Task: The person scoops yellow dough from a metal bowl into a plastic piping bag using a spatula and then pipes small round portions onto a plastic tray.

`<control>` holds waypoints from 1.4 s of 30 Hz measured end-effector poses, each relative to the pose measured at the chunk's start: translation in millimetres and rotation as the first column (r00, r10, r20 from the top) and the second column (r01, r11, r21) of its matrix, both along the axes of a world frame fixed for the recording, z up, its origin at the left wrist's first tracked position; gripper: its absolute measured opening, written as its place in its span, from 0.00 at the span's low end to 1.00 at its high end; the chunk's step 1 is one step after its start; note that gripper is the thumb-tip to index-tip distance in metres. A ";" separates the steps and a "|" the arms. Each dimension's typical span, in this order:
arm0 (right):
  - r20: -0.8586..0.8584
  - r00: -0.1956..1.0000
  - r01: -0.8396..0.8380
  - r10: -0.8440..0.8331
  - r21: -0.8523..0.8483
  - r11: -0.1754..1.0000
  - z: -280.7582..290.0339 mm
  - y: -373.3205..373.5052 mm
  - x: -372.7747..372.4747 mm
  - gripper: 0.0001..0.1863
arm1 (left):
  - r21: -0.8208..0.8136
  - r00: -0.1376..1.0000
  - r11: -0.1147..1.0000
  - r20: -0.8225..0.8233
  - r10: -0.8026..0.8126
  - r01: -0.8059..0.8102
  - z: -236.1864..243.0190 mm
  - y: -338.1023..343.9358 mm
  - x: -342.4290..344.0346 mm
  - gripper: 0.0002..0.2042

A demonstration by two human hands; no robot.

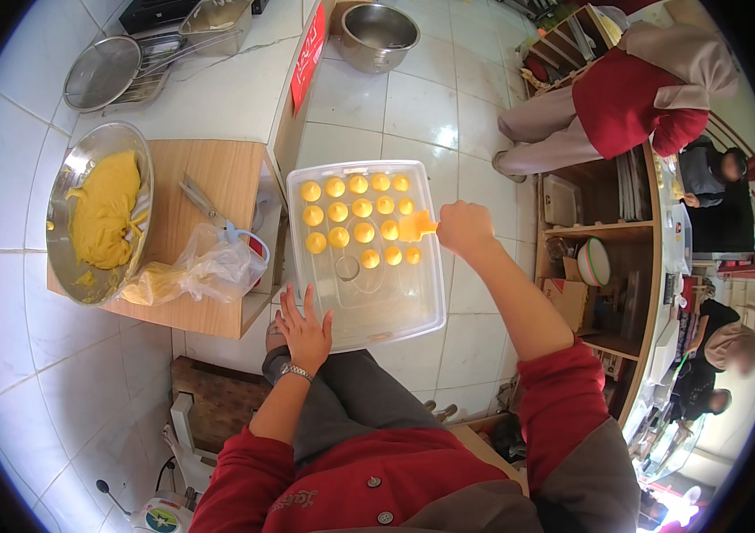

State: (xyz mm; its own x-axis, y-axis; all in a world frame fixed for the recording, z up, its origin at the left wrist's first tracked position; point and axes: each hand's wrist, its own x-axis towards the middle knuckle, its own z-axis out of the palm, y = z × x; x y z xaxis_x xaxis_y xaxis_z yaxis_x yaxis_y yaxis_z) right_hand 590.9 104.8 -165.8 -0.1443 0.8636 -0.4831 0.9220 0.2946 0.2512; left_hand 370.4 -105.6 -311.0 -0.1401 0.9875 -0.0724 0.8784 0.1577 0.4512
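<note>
Yellow mounds (361, 208) dot the far part of your tray (395, 306), its near part still bare; your right hand (466, 228) clamps an orange tool (415, 226), left hand's (306, 340) fingers apart.

Bowl (89, 149) — glossy metal; tray (400, 304) — plastic (smooth)

Dough blobs (362, 208) are filling the far end of the tray (395, 306), its near end is leaving passing room, and a bag (218, 266) is obstructing the left.
</note>
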 end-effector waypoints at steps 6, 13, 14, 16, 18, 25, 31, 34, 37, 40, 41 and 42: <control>-0.005 0.999 0.033 -0.033 -0.026 0.999 -4.1 6.5 10.3 0.12 | -0.002 1.000 1.000 -0.011 0.002 -0.002 0.0 0.7 0.0 0.30; -0.014 0.999 0.035 -0.035 -0.020 0.999 -9.3 10.5 24.0 0.13 | -0.042 1.000 0.999 -0.017 -0.015 0.015 2.5 1.8 0.4 0.31; -0.017 0.999 0.036 -0.037 -0.026 0.999 -8.6 10.9 24.4 0.13 | -0.042 1.000 0.999 -0.017 -0.016 0.015 2.0 1.7 0.4 0.31; -0.020 0.999 0.038 -0.039 -0.033 0.999 -8.4 10.7 24.7 0.13 | -0.020 1.000 1.000 0.011 0.005 -0.005 1.3 1.8 0.3 0.30; -0.034 0.999 0.033 -0.033 -0.026 0.999 -9.2 9.6 24.1 0.13 | -0.018 1.000 1.000 0.006 0.004 -0.004 1.0 1.4 0.2 0.30; -0.040 0.999 0.033 -0.034 -0.013 0.999 -14.0 9.5 29.8 0.13 | -0.024 1.000 1.000 0.006 0.004 -0.004 -0.4 1.1 0.5 0.30; -0.049 0.998 0.036 -0.038 -0.032 0.999 -11.7 8.9 29.6 0.13 | -0.026 0.999 1.000 -0.047 -0.010 0.009 1.5 1.9 1.1 0.31; -0.016 0.997 0.070 -0.071 -0.034 0.997 -9.3 4.1 21.6 0.13 | -0.028 0.988 0.999 -0.149 -0.034 0.031 6.6 1.4 4.0 0.30; -0.011 0.997 0.071 -0.071 -0.027 0.997 -5.0 -4.0 12.7 0.09 | 0.005 0.989 0.995 -0.113 -0.096 0.097 12.2 5.2 9.8 0.30; -0.004 0.994 0.112 -0.112 -0.067 0.991 -5.9 -13.7 10.2 0.09 | 0.005 0.988 0.992 -0.092 -0.123 0.124 16.3 9.9 16.0 0.29; -0.011 0.990 0.142 -0.143 -0.069 0.987 -5.5 -17.3 9.6 0.09 | 0.006 0.988 0.993 -0.095 -0.119 0.120 17.9 12.1 17.9 0.29; -0.019 0.985 0.172 -0.174 -0.070 0.982 -5.3 -20.4 9.2 0.09 | 0.034 0.989 0.991 -0.076 -0.130 0.132 19.4 14.4 19.8 0.29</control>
